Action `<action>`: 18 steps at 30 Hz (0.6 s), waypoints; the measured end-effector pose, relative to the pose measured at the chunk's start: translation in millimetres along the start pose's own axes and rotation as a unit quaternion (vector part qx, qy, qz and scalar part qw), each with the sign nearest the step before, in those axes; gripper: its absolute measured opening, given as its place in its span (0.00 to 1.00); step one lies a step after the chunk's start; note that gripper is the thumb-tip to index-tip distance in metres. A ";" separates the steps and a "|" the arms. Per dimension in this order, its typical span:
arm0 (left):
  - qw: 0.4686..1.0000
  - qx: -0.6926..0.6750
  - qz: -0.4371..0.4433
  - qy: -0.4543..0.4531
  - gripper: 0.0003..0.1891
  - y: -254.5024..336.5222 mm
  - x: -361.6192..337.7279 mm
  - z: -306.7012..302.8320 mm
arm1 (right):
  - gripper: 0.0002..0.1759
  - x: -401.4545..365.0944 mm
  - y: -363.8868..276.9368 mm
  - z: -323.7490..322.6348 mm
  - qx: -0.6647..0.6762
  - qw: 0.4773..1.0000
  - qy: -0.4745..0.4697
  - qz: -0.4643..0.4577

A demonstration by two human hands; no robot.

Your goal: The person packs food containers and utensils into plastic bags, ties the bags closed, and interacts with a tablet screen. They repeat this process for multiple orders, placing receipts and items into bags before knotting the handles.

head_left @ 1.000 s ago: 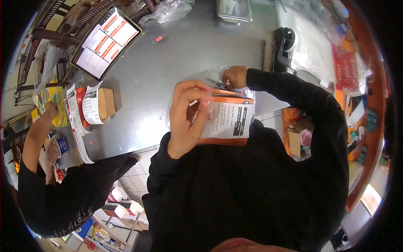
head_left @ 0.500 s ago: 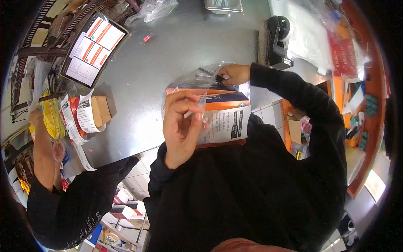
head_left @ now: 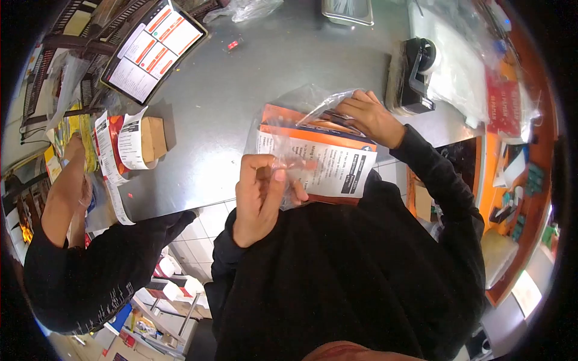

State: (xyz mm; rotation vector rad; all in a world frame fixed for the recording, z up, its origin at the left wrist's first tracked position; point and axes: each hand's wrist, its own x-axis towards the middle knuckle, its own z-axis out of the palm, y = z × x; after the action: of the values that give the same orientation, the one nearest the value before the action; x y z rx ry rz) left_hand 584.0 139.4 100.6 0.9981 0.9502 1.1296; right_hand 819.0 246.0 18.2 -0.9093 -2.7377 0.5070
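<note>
A clear plastic bag [head_left: 307,96] stands around an orange box [head_left: 283,116] at the counter's front edge, close to my body. A white printed receipt [head_left: 337,165] covers the side of the box that faces me. My left hand [head_left: 262,195] is closed, thumb and fingers pinching the near left part of the bag. At the box's far right end, my right hand [head_left: 373,117] has its fingers bent over the bag's mouth, gripping the plastic. Something dark lies under those fingers, too hidden to name.
A tape dispenser [head_left: 418,75] stands to the right, a metal tray [head_left: 349,11] at the back. At left are a tablet [head_left: 155,51] and a brown box with a receipt [head_left: 154,141]. A co-worker's arm [head_left: 63,192] reaches in beside them.
My right hand has moved right and nearer, from a small dark item in plastic to the bag's mouth. My left hand has lowered slightly, and more of the receipt shows. The whole view has shifted.
</note>
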 end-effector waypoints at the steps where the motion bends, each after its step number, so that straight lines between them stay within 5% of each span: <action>1: 1.000 0.011 0.023 -0.005 0.07 -5.0 2.7 0.7 | 0.15 0.5 -3.4 -3.4 -0.080 0.996 -0.031 -0.006; 3: 1.000 0.012 0.005 -0.004 0.07 -1.9 13.1 5.8 | 0.14 -2.2 -4.8 -0.7 -0.338 0.940 -0.002 -0.047; 6: 1.000 0.010 0.010 -0.008 0.06 0.1 20.2 9.0 | 0.09 -7.7 -19.1 -25.2 -0.353 0.921 -0.165 0.008; 10: 0.999 0.021 0.012 0.024 0.07 1.3 17.4 3.1 | 0.06 -31.9 -30.8 -77.9 -0.263 0.948 -0.166 -0.064; 13: 0.999 0.005 -0.047 -0.013 0.07 -1.0 13.8 3.5 | 0.06 -55.5 -23.2 -84.2 -0.040 0.966 -0.228 -0.114; 16: 0.998 -0.052 -0.036 -0.008 0.06 14.1 17.1 -1.1 | 0.08 -44.6 -38.7 -113.1 0.001 0.946 -0.324 -0.022; 18: 0.992 -0.037 0.043 0.111 0.07 21.1 22.1 3.9 | 0.09 -35.9 -46.1 -126.8 0.053 0.968 -0.242 -0.036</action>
State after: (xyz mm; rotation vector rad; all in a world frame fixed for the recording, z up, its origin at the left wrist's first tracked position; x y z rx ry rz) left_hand 586.0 163.3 119.8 0.8718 1.0416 1.3599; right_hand 861.0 221.7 149.2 -0.7313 -3.1145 0.9648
